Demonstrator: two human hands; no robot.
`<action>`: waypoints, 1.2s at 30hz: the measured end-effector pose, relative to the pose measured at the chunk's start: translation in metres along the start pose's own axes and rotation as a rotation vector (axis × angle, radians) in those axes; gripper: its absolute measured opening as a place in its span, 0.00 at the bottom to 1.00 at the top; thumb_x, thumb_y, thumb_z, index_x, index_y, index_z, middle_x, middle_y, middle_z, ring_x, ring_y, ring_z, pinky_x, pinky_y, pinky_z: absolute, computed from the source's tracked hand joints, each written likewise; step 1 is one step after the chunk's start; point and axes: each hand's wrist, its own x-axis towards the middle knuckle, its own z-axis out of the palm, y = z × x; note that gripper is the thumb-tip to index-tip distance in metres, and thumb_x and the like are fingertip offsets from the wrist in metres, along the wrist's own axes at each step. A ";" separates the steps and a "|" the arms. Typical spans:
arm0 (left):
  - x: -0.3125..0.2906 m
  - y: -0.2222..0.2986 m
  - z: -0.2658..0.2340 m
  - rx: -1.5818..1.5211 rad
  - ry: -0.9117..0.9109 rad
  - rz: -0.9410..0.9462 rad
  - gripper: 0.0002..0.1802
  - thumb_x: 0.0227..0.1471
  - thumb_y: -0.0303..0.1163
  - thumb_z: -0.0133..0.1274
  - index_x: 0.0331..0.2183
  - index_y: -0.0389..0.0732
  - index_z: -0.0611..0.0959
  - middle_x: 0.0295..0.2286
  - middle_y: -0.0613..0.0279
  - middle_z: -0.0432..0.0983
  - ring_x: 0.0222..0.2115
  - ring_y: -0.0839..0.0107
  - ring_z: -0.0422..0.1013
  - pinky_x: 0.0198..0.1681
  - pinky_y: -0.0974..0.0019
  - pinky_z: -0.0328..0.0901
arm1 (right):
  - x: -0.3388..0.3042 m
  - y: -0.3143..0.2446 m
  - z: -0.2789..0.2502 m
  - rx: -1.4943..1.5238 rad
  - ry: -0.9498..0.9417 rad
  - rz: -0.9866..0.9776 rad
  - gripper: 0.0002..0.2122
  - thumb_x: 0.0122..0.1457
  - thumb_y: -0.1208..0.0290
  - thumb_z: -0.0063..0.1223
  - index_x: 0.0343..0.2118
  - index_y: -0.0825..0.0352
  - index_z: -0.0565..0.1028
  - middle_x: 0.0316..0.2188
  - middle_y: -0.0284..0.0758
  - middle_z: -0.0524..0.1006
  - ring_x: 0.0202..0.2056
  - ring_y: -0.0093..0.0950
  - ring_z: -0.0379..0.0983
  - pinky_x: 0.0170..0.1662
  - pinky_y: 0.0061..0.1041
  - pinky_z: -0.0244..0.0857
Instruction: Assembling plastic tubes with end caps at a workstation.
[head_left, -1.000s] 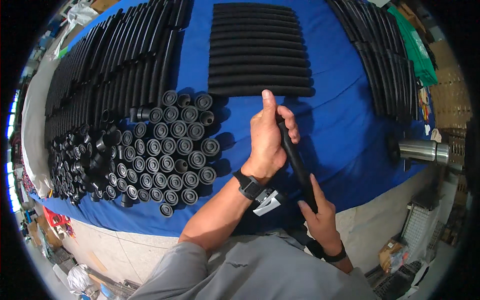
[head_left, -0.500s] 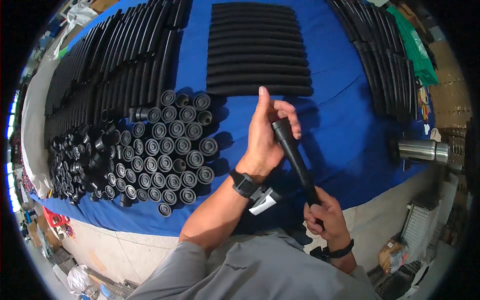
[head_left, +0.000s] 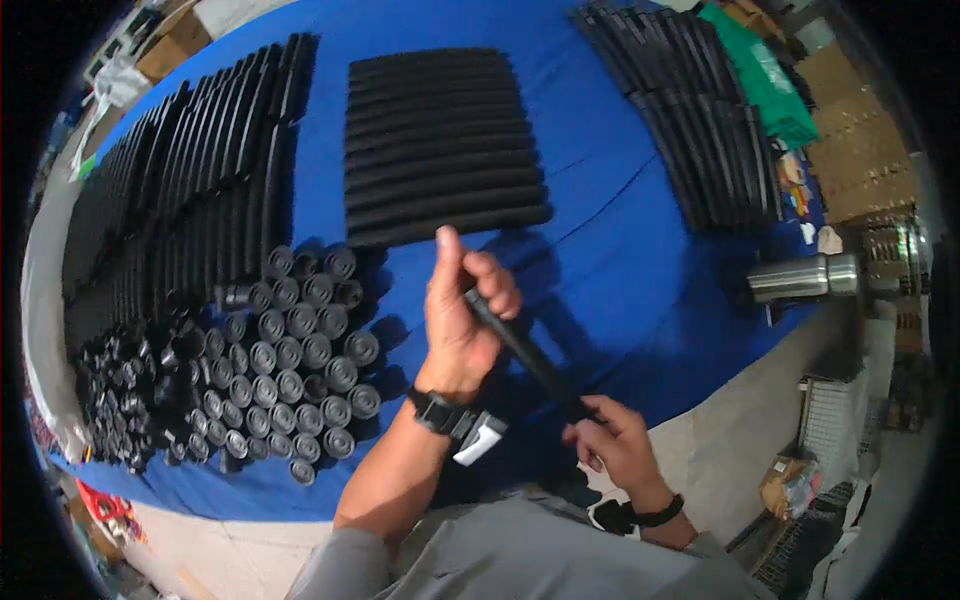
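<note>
A black tube point(head_left: 535, 362) slants between my hands above the blue cloth. My left hand point(head_left: 462, 325) has its fingers curled about the tube's upper end, with the thumb sticking up; the very tip is partly hidden there. Lower down and to the right, my right hand point(head_left: 618, 445) is closed round the other end. Just beyond my left hand lies a row of black foam-like sleeves point(head_left: 440, 150), side by side. To the left of that hand stand many round black end pieces point(head_left: 290, 350) with ringed tops.
Long black tubes point(head_left: 200, 170) lie stacked at the left, and more tubes point(head_left: 700, 140) at the right beside a green packet point(head_left: 765, 80). A metal cylinder point(head_left: 805, 278) sticks out at the table's right edge. The blue cloth point(head_left: 610, 250) covers the table.
The view has shifted, so the table's things appear lower and further left. The tube's wider end, which showed at my left palm, is no longer visible; those fingers now curl closer round it.
</note>
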 end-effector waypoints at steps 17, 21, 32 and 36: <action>-0.002 -0.003 0.004 0.104 0.240 0.127 0.29 0.60 0.59 0.46 0.19 0.47 0.69 0.13 0.68 0.61 0.13 0.73 0.60 0.18 0.69 0.54 | 0.007 0.019 0.020 -1.020 0.177 -0.699 0.25 0.52 0.75 0.64 0.53 0.73 0.69 0.26 0.43 0.73 0.21 0.33 0.72 0.21 0.26 0.66; -0.004 -0.001 0.007 0.106 0.259 0.101 0.29 0.60 0.59 0.46 0.19 0.46 0.69 0.14 0.67 0.61 0.14 0.72 0.60 0.19 0.69 0.55 | 0.005 0.019 0.023 -1.018 0.182 -0.696 0.24 0.54 0.74 0.63 0.53 0.73 0.69 0.26 0.43 0.73 0.20 0.32 0.72 0.21 0.26 0.66; 0.003 0.003 -0.007 0.005 -0.019 0.011 0.27 0.62 0.56 0.45 0.20 0.45 0.73 0.15 0.67 0.63 0.15 0.72 0.59 0.21 0.69 0.56 | 0.005 0.003 0.015 -0.638 0.132 -0.491 0.18 0.60 0.71 0.56 0.52 0.70 0.69 0.28 0.34 0.76 0.22 0.20 0.70 0.24 0.19 0.62; -0.002 -0.001 0.013 0.096 0.120 0.075 0.26 0.63 0.55 0.44 0.21 0.46 0.74 0.15 0.67 0.63 0.16 0.72 0.59 0.22 0.69 0.55 | 0.004 0.015 -0.001 -0.566 0.173 -0.457 0.18 0.58 0.71 0.59 0.50 0.71 0.71 0.32 0.37 0.77 0.23 0.21 0.71 0.26 0.20 0.64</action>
